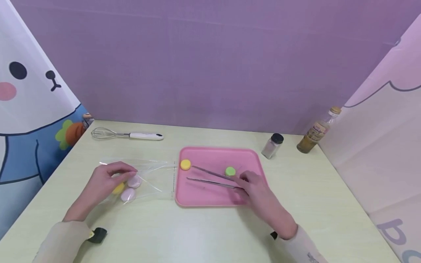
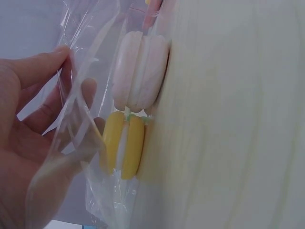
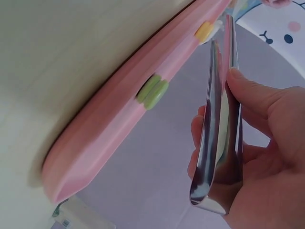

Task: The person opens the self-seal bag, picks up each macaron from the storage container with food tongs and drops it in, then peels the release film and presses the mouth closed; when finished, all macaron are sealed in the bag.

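Note:
My left hand (image 1: 103, 182) pinches the film of a clear plastic bag (image 2: 102, 71) between thumb and fingers. Inside the bag lie a yellow macaron (image 1: 118, 188) and two pale lilac macarons (image 1: 128, 195), resting on the table. With my right hand (image 1: 261, 199) I hold metal tongs (image 3: 233, 119), their arms spread apart over the pink tray (image 1: 197, 197) with nothing between the tips. On the tray, a green macaron (image 1: 230, 171) sits near my right fingers, and a yellow macaron (image 1: 185, 164) lies at the left edge, near the tong tips.
Behind the bag lies a whisk (image 1: 144, 136) with a white handle. A small black-capped jar (image 1: 272, 146) stands just right of the tray. Farther right is a corked bottle (image 1: 314, 135) holding brownish liquid. A purple backdrop (image 1: 210, 73) rises behind the table.

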`<state>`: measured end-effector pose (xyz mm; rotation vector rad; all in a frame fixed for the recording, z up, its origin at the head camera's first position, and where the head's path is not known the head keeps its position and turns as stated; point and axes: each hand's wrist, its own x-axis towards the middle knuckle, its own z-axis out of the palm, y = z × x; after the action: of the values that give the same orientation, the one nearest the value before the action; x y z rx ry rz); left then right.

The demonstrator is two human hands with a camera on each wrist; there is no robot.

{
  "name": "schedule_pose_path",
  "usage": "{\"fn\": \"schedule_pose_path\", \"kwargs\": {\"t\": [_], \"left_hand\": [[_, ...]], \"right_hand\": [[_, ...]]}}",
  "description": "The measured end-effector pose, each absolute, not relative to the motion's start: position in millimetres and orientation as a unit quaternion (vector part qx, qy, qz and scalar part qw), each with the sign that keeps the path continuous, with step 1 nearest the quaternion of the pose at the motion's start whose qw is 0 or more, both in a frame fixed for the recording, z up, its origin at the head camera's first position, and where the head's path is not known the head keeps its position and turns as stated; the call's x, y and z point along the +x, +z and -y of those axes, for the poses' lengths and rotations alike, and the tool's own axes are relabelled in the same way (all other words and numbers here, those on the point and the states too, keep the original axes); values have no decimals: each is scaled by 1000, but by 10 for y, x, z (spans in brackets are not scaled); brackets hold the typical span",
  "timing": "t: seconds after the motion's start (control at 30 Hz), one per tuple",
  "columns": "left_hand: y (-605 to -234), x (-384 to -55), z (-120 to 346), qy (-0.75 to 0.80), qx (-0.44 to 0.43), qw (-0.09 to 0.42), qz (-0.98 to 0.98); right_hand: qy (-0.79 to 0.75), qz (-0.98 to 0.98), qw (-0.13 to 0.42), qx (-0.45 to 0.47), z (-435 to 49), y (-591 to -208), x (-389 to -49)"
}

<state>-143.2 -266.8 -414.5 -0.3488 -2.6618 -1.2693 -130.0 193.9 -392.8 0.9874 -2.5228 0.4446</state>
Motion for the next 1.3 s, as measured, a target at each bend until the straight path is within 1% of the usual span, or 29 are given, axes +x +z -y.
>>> {"fn": "schedule_pose_path", "kwargs": {"t": [0.3,0.5,0.63,1.3], "left_hand": [[-4150,-1432,2664,-423,-122,90,894],[-4152,-1433,2661,-427,-125,93,891],[-4148,-1432,2662,-425,-122,92,892],[-4152,-1435,2662,-423,-122,93,893]], "right_hand": [[169,907,191,335,-1943,-3997,-1396],[165,899,213,346,-1920,-4054,-1465],[153,896,218,355,-1887,-4068,-1504],[152,912,169,342,-1679,-4068,-1620]]}}
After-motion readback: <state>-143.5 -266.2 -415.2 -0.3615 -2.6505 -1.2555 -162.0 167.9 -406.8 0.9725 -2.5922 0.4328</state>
